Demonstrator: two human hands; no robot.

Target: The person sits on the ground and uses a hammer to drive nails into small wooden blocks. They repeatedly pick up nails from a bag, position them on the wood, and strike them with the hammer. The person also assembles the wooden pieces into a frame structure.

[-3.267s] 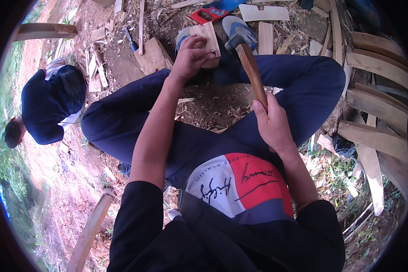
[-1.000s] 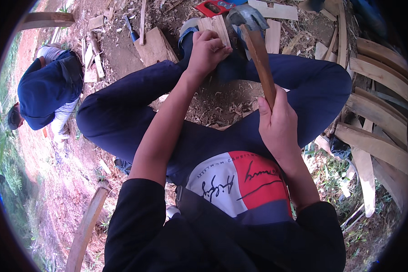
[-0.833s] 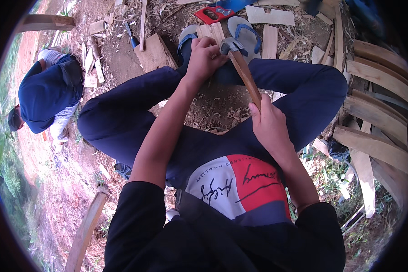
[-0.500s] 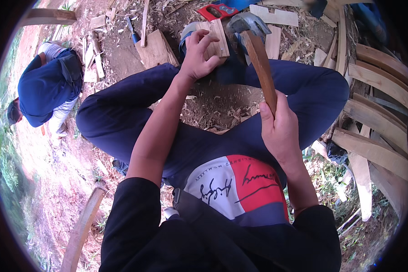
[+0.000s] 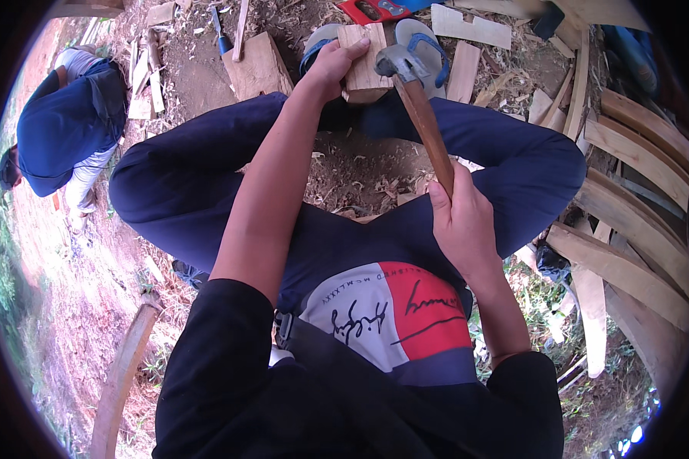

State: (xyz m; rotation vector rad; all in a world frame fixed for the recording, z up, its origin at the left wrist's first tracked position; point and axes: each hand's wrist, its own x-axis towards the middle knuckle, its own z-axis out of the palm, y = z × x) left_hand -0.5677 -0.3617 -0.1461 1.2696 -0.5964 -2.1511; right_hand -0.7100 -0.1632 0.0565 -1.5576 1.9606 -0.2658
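Between my feet in flip-flops point(image 5: 427, 52) stands a pale wooden block point(image 5: 366, 76). My left hand point(image 5: 331, 70) is closed on its left side, the thumb lying over its upper part. In my right hand point(image 5: 464, 222) is a claw hammer point(image 5: 427, 131), gripped low on its brown wooden handle. The metal head is beside the block's right edge and overlaps it in view; whether they touch I cannot tell.
A larger wood block point(image 5: 259, 70) and a blue-handled chisel point(image 5: 222, 34) lie at left, with a red-handled saw point(image 5: 373, 10) at the far side. Curved boards point(image 5: 628, 271) crowd the right. A person in blue point(image 5: 70, 126) bends over at far left.
My left hand has gone from loosely spread fingers over the block to gripping its side. The hammer head has come down and left, closer to the block.
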